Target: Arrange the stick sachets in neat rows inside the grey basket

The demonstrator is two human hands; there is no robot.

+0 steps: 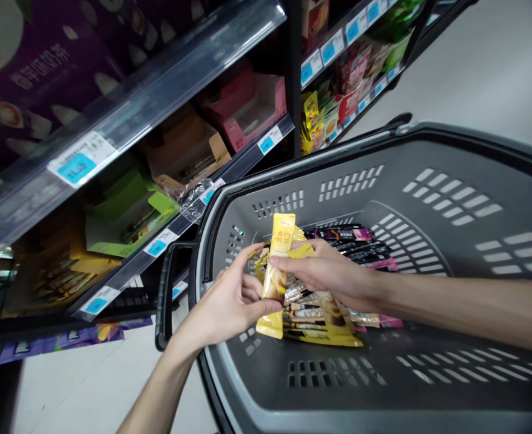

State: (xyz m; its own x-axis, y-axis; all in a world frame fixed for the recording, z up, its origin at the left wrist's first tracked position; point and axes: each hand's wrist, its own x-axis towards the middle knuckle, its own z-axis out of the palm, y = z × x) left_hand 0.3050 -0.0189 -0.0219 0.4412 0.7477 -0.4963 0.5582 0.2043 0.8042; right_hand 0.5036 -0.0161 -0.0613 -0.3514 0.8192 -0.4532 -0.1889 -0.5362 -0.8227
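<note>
Over a grey shopping basket, my left hand pinches a yellow stick packet held upright, thumb on its lower half. My right hand reaches in from the right, closed around a bundle of more yellow packets that fan out below it and rest on the basket floor. Both hands meet at the upright packet. Dark and pink packets lie deeper in the basket behind my right hand.
Store shelves stand to the left with blue price tags on clear rails. They hold a green display box, brown cartons and a pink box. The basket's black handle faces the shelves. Pale floor lies below and at upper right.
</note>
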